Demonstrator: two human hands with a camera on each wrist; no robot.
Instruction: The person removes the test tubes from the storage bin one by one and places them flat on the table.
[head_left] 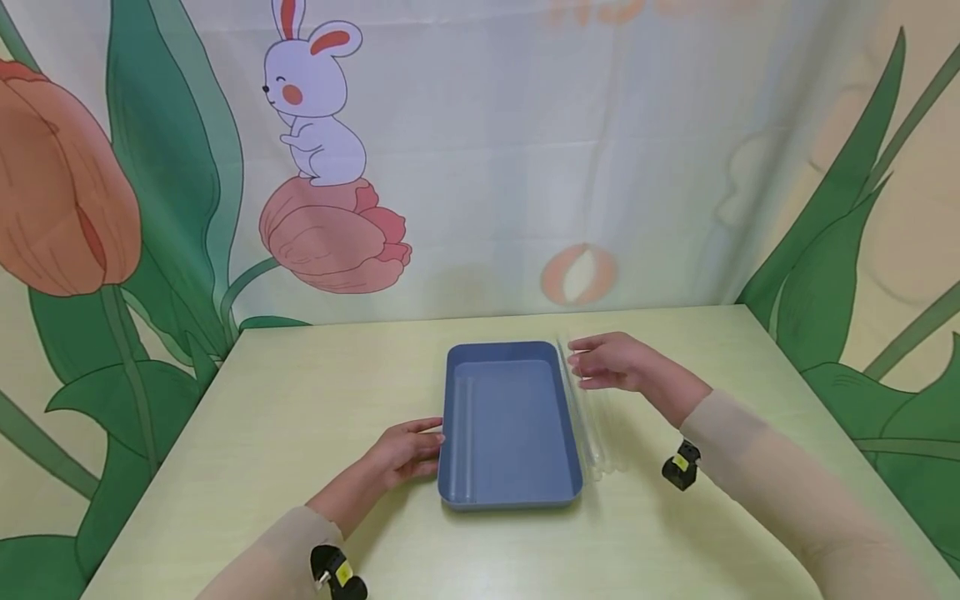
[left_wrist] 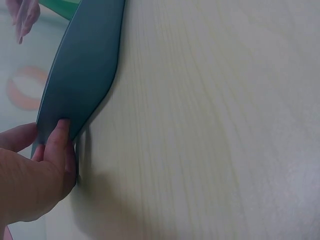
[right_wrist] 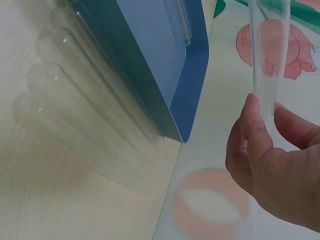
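Note:
A blue rectangular tray point(head_left: 510, 425) sits on the table, with clear test tubes point(head_left: 465, 433) lying lengthwise along its left side. At its left wall my left hand point(head_left: 408, 454) grips the tray's edge; in the left wrist view the fingertips point(left_wrist: 62, 125) press the outer wall. Beyond the tray's right rim, my right hand point(head_left: 609, 362) is raised and pinches one clear test tube point(right_wrist: 270, 55) between thumb and fingers, seen best in the right wrist view. Several more clear test tubes point(right_wrist: 75, 100) with rounded ends lie side by side on the table along the tray's right wall.
The pale wood-grain table point(head_left: 315, 392) ends at the back against a curtain point(head_left: 480, 167) printed with a rabbit and tulips. Each wrist carries a small black camera point(head_left: 681, 465).

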